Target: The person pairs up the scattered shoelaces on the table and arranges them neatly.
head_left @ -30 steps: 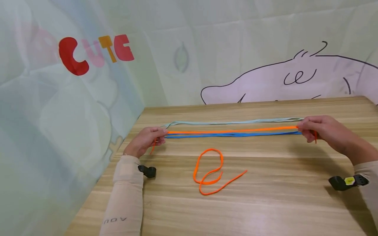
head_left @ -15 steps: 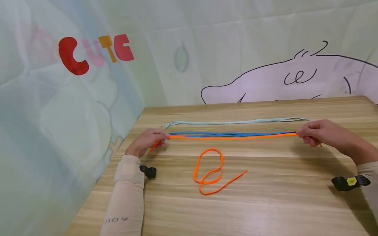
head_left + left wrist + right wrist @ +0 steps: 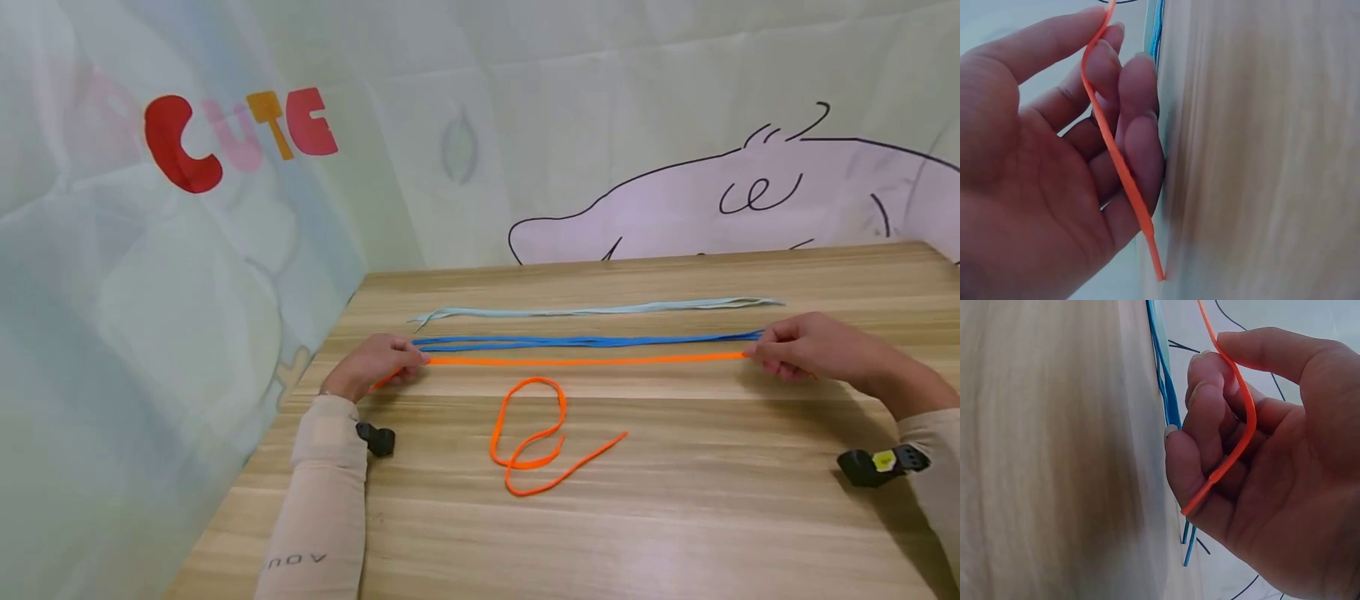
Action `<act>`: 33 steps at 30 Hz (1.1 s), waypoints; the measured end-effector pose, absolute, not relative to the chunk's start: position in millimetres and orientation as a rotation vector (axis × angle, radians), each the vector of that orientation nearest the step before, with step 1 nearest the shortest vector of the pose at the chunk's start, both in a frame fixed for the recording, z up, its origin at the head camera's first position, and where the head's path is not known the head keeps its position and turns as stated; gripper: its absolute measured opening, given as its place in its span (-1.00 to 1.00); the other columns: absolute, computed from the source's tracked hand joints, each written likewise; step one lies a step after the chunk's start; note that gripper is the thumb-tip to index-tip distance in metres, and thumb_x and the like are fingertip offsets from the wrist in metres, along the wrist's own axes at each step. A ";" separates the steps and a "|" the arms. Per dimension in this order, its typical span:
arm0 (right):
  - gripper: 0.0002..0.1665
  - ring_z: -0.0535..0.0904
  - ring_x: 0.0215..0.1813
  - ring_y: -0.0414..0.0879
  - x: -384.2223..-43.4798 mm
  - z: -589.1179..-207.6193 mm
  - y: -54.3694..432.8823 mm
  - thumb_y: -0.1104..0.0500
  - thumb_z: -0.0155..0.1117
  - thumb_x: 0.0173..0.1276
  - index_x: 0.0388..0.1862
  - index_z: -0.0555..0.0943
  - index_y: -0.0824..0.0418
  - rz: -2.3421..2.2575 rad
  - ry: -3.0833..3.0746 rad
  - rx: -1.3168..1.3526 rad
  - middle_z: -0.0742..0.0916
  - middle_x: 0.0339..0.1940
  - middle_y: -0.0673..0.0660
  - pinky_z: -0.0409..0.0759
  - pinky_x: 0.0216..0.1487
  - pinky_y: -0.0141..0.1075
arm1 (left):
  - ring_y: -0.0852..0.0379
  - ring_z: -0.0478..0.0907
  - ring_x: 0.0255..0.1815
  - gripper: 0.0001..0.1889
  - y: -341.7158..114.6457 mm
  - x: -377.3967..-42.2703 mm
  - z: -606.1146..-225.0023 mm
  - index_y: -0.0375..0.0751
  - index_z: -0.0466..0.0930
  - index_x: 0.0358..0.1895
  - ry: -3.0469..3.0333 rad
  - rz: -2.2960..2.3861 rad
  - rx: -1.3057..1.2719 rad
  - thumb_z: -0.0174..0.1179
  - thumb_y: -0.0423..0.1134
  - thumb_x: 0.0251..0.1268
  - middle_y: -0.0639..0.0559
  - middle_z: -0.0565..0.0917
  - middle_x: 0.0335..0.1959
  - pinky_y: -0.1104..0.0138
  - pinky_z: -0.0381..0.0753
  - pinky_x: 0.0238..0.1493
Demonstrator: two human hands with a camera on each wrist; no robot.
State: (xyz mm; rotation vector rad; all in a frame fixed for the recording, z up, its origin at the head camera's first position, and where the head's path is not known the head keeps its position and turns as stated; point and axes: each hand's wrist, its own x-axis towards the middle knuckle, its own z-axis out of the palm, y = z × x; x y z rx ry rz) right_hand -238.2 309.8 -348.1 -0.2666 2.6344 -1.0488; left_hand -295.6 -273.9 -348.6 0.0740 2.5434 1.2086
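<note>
An orange shoelace [image 3: 585, 362] is stretched straight across the table between both hands. My left hand [image 3: 381, 363] pinches it near one end between thumb and fingers; its tipped tail [image 3: 1129, 178] hangs over the fingers in the left wrist view. At the other end my right hand [image 3: 813, 350] pinches the lace, and the tail [image 3: 1235, 453] crosses its curled fingers in the right wrist view. Just beyond lie blue shoelaces [image 3: 592, 342], side by side, their right end partly hidden by the right hand. Farther back is a pale green shoelace [image 3: 570, 312], laid lengthwise.
A second orange shoelace [image 3: 525, 468] lies loosely looped nearer the front of the wooden table [image 3: 675, 533]. Printed cloth walls [image 3: 465, 217] stand along the table's back and left side.
Both hands have brought the taut orange shoelace toward the front, from above the blue laces to the near side of them. The looped orange lace and pale green lace have stayed put.
</note>
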 end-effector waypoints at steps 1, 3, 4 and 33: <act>-0.59 0.41 -0.49 -0.14 -237.9 -348.4 309.2 0.00 0.17 0.54 -0.42 0.54 0.27 -1.046 2.634 -0.273 0.52 -0.53 0.04 0.35 -0.46 -0.32 | 0.08 0.45 -0.34 -0.81 -274.7 -295.2 -348.5 -0.26 0.64 -0.33 2.549 1.191 0.078 0.29 -0.18 0.33 0.01 0.54 -0.43 0.30 0.46 -0.26; -0.59 0.40 -0.50 -0.15 -237.6 -349.1 307.6 -0.01 0.19 0.52 -0.42 0.55 0.27 -1.037 2.637 -0.286 0.51 -0.55 0.04 0.34 -0.47 -0.32 | 0.09 0.42 -0.39 -0.80 -276.3 -294.3 -348.1 -0.27 0.62 -0.37 2.559 1.164 0.091 0.29 -0.19 0.33 0.02 0.52 -0.46 0.31 0.43 -0.31; -0.61 0.40 -0.50 -0.16 -237.7 -349.1 307.1 -0.01 0.21 0.51 -0.41 0.57 0.27 -1.027 2.643 -0.289 0.51 -0.56 0.03 0.35 -0.47 -0.33 | 0.10 0.41 -0.42 -0.79 -276.6 -293.8 -347.6 -0.27 0.62 -0.39 2.566 1.158 0.089 0.31 -0.20 0.32 0.02 0.52 -0.49 0.32 0.41 -0.33; -0.85 0.43 -0.46 -0.18 -241.8 -354.4 316.2 0.21 0.26 0.41 -0.20 0.71 0.28 -0.903 2.668 -0.255 0.59 -0.45 0.00 0.42 -0.44 -0.35 | 0.07 0.48 -0.18 -0.77 -278.1 -290.7 -342.0 -0.20 0.78 -0.14 2.687 0.871 0.102 0.37 -0.14 0.27 0.05 0.68 -0.27 0.28 0.42 -0.14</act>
